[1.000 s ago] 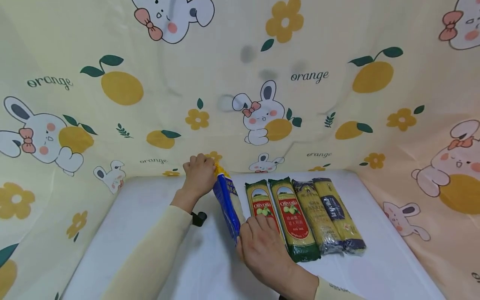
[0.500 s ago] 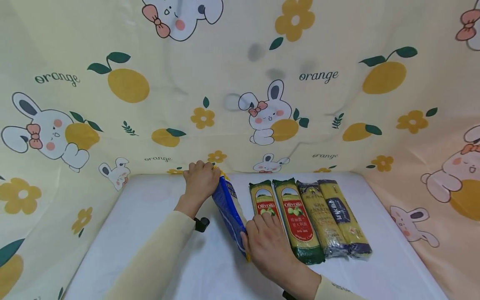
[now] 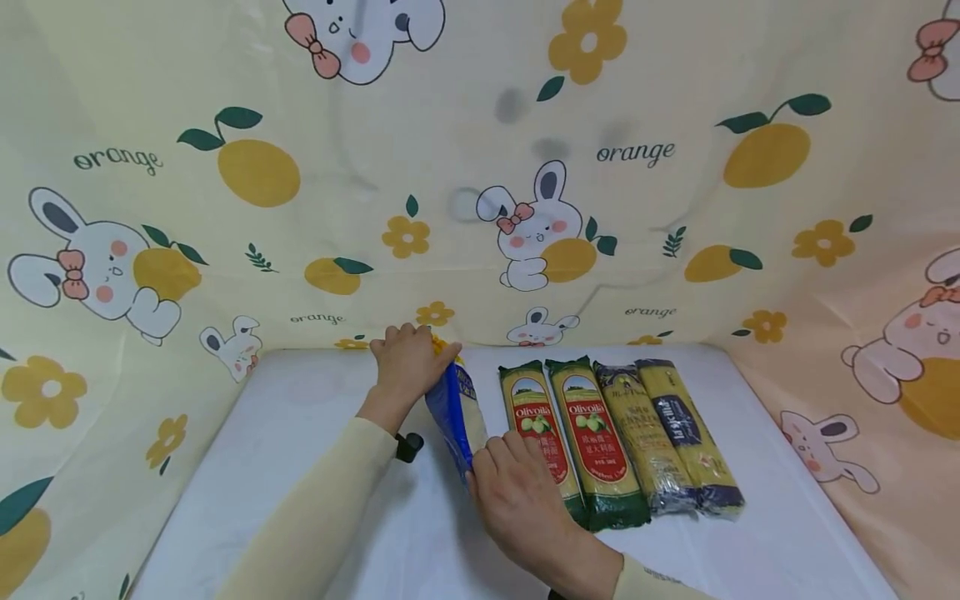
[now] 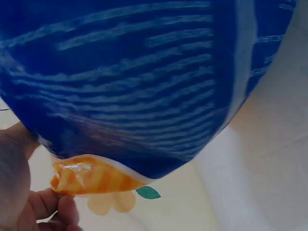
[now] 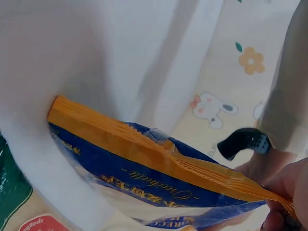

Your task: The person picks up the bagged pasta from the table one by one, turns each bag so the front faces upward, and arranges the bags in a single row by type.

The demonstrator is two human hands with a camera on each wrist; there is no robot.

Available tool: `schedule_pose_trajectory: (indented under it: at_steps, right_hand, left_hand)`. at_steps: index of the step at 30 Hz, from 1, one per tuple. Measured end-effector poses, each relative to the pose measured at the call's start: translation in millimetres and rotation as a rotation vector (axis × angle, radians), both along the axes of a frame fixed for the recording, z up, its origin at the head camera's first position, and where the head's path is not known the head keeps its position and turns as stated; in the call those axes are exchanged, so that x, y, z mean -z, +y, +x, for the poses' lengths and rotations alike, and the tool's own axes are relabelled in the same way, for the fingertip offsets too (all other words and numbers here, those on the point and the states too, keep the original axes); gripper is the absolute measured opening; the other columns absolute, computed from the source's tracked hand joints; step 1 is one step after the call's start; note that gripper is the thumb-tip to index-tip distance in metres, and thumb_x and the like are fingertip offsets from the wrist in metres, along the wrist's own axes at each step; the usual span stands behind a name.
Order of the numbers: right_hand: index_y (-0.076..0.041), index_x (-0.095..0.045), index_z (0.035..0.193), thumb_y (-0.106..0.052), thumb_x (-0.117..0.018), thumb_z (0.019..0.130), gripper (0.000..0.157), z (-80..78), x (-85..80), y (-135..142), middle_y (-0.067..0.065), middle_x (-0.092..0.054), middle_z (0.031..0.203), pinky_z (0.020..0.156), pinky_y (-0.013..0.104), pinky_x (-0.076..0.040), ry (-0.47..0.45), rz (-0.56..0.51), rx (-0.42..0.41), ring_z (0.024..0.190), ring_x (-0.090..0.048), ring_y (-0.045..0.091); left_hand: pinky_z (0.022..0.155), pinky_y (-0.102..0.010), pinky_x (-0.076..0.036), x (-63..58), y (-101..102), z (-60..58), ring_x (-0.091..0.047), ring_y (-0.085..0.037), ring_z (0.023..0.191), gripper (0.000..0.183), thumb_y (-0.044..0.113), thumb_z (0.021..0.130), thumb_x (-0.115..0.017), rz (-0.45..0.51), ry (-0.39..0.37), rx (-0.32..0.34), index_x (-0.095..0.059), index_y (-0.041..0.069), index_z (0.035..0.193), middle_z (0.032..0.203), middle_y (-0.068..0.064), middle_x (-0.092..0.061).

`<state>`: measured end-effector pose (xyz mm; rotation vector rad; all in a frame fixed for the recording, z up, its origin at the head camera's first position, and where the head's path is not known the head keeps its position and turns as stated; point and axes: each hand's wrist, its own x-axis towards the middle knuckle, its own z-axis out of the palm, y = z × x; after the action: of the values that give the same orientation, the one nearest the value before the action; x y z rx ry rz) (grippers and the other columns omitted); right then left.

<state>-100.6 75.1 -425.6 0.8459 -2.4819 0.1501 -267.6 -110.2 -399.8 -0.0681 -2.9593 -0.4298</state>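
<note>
A blue pasta bag with orange ends (image 3: 459, 408) is held on edge, tilted, between both hands. My left hand (image 3: 408, 362) grips its far end, the thumb lying across the front. My right hand (image 3: 521, 504) holds the near end; in the right wrist view its fingers (image 5: 284, 204) pinch a corner of the crimped orange seal (image 5: 154, 154). The bag's blue back (image 4: 144, 82) fills much of the left wrist view. Just right of the bag lie two green-ended Olivoilà spaghetti packs, the left one (image 3: 534, 425) partly hidden by my right hand, the other (image 3: 597, 446) in full view.
Further right on the white table (image 3: 300, 442) lie a gold pasta pack (image 3: 647, 437) and a yellow pack with dark blue bands (image 3: 688, 437), side by side. Behind the table hangs a cloth printed with rabbits and oranges (image 3: 420, 167). A black wrist device (image 5: 243, 142) sits on my left wrist.
The bag turns first toward its blue side, then back so more of its pale front shows. My right hand shifts slightly left; my left thumb now lies across the bag. The row of packs stays put.
</note>
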Motion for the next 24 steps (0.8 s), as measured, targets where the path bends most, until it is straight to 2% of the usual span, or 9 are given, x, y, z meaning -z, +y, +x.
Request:
schedule_pose_trajectory:
  at_steps: [6,9,15,21,24]
  right_hand:
    - [-0.014,-0.063,0.095,-0.035,-0.071,0.100,0.023,2.1,0.8,-12.0,-0.002,-0.057,0.086,0.073,0.032,-0.041,-0.007,0.013,-0.025,0.081,-0.047,0.016]
    - [-0.015,-0.062,0.094,-0.036,-0.070,0.101,0.023,3.0,0.1,-18.7,-0.002,-0.056,0.087,0.076,0.033,-0.043,-0.005,0.038,-0.031,0.083,-0.048,0.016]
    - [-0.015,-0.059,0.093,-0.034,-0.067,0.102,0.022,4.3,0.2,-29.4,-0.001,-0.055,0.088,0.080,0.035,-0.047,-0.012,0.089,-0.042,0.087,-0.050,0.018]
    - [-0.014,-0.059,0.093,-0.034,-0.067,0.102,0.024,4.3,2.4,-33.5,-0.001,-0.056,0.087,0.080,0.035,-0.046,-0.007,0.109,-0.050,0.086,-0.050,0.019]
    - [-0.015,-0.058,0.091,-0.034,-0.066,0.102,0.023,4.0,3.9,-35.9,-0.001,-0.056,0.086,0.079,0.035,-0.046,-0.001,0.099,-0.059,0.085,-0.050,0.018]
  left_hand:
    - [0.097,-0.063,-0.041,-1.4,-9.7,-1.4,-0.059,-0.037,0.107,0.039,0.037,0.105,-0.062,-0.018,-0.080,0.019,-0.075,0.004,0.122,0.109,-0.017,-0.071]
    - [0.100,-0.063,-0.041,-2.9,-14.3,0.1,-0.058,-0.037,0.108,0.035,0.031,0.107,-0.059,-0.033,-0.110,0.031,-0.074,0.004,0.123,0.108,-0.016,-0.070]
    - [0.098,-0.064,-0.040,-3.3,-19.9,3.5,-0.055,-0.037,0.105,0.027,0.020,0.105,-0.059,-0.088,-0.117,0.072,-0.072,0.001,0.118,0.106,-0.015,-0.066]
    - [0.097,-0.059,-0.038,1.7,-25.9,5.4,-0.055,-0.036,0.109,0.032,0.033,0.108,-0.060,-0.124,-0.073,0.121,-0.071,0.005,0.119,0.111,-0.013,-0.067]
    - [0.096,-0.057,-0.039,6.0,-30.9,4.3,-0.056,-0.034,0.108,0.032,0.036,0.109,-0.059,-0.197,-0.013,0.170,-0.072,0.007,0.116,0.111,-0.011,-0.068]
